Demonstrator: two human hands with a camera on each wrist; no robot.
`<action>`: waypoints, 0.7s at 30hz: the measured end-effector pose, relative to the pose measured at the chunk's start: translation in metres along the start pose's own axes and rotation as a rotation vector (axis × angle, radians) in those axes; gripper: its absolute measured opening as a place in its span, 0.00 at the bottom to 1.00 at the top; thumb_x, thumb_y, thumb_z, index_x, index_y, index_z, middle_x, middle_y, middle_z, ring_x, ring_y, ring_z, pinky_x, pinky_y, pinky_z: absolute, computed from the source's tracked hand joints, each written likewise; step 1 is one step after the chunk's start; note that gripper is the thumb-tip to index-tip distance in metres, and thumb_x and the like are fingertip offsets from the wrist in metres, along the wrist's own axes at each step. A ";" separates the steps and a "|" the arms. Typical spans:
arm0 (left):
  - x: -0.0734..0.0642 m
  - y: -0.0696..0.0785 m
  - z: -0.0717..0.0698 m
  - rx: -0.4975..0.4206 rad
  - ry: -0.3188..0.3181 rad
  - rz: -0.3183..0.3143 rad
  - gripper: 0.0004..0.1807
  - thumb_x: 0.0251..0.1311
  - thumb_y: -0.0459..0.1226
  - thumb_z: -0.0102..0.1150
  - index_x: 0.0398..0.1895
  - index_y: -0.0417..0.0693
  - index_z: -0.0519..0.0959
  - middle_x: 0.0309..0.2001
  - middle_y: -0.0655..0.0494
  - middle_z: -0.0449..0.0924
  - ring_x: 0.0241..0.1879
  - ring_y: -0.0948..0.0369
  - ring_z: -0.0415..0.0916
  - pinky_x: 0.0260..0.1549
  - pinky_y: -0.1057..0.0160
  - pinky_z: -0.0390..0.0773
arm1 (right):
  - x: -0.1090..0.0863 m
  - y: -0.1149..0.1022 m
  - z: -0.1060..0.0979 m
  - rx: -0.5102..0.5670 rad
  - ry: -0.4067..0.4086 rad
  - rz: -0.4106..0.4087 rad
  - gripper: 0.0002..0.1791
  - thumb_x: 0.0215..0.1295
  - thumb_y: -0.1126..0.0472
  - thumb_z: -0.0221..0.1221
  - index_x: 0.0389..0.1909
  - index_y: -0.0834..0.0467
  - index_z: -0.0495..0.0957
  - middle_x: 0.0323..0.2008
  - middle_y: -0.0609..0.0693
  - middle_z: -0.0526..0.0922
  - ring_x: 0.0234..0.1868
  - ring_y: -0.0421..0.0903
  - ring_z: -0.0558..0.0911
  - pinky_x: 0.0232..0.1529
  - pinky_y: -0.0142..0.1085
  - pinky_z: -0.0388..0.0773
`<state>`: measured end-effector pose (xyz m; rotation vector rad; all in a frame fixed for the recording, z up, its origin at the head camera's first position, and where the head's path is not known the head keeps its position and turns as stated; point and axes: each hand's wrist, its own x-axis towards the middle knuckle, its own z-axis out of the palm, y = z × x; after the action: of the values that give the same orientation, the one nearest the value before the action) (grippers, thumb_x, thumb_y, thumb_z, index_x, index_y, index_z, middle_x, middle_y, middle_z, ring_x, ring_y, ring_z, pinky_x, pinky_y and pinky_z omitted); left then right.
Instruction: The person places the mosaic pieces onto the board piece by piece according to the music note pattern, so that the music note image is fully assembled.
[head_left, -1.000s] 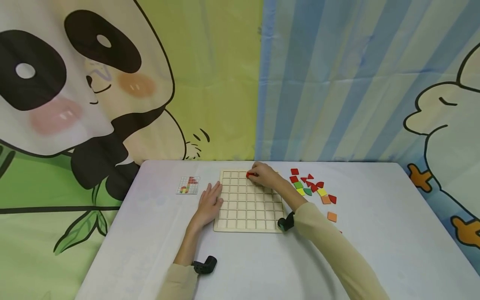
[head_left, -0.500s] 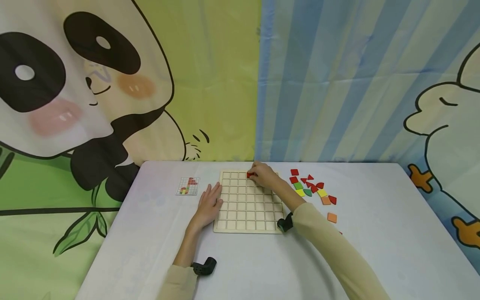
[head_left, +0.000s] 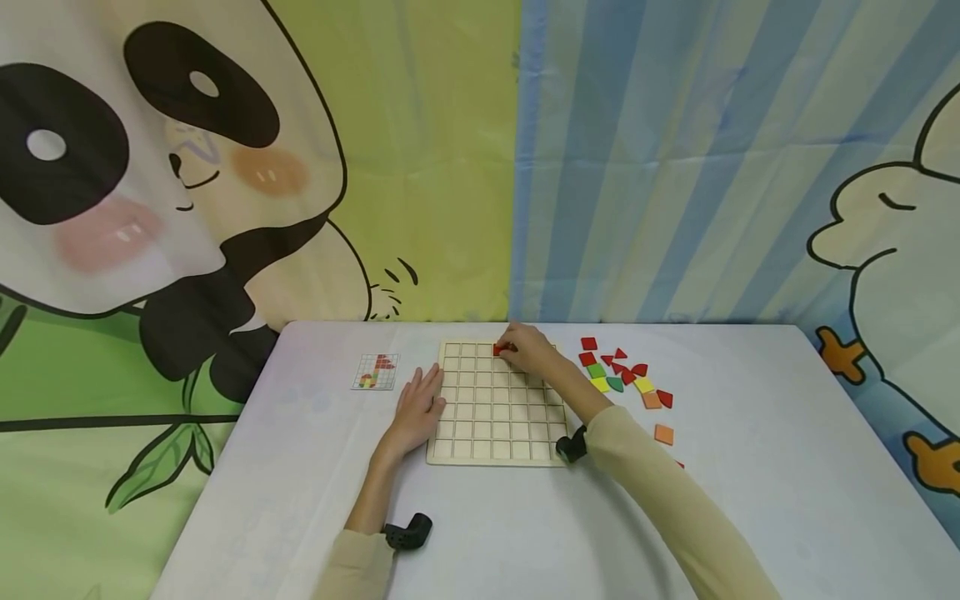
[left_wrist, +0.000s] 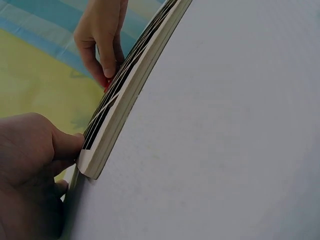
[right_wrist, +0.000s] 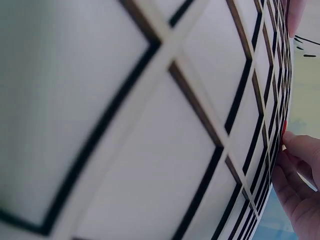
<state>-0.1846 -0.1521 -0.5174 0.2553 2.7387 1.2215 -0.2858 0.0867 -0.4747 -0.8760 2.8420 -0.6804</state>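
the red tile (head_left: 497,350) in your right hand (head_left: 527,348) looked light, thin and stiff, likely hard enough not to bend but small enough to slip; its opposite edges, between thumb and fingertip, seemed the best hold. the board (head_left: 483,412) seemed rigid and fairly light, probably apt to slide on the table (head_left: 750,467), so its outer rim was the place to steady it. the tile was bright red and flat, its full outline hidden by your fingers; it was at the board's top row, slightly above the centre of the frame, though whether it was seated in a cell could not be told. the board was pale and wood-like, its square cells divided by raised strips with dark edges, and it filled the lower middle. your right thumb and fingertips were closed in a pinch on the tile. your left hand (head_left: 417,412) lay with fingers nearly straight against the board's left rim, gripping nothing. left of centre lay a small patterned card (head_left: 375,372); right of centre, loose tiles (head_left: 628,377) in red, green, yellow and orange.
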 end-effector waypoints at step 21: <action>0.000 -0.002 -0.002 0.002 -0.035 -0.002 0.30 0.73 0.37 0.41 0.75 0.40 0.51 0.79 0.49 0.43 0.79 0.47 0.28 0.75 0.43 0.29 | -0.122 0.050 -0.049 -0.120 -0.026 0.026 0.23 0.64 0.62 0.61 0.59 0.63 0.75 0.58 0.59 0.76 0.58 0.56 0.77 0.57 0.50 0.79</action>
<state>-0.1853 -0.1549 -0.5170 0.2709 2.7097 1.2024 -0.2203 0.2104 -0.4581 -0.8552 2.8914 -0.4958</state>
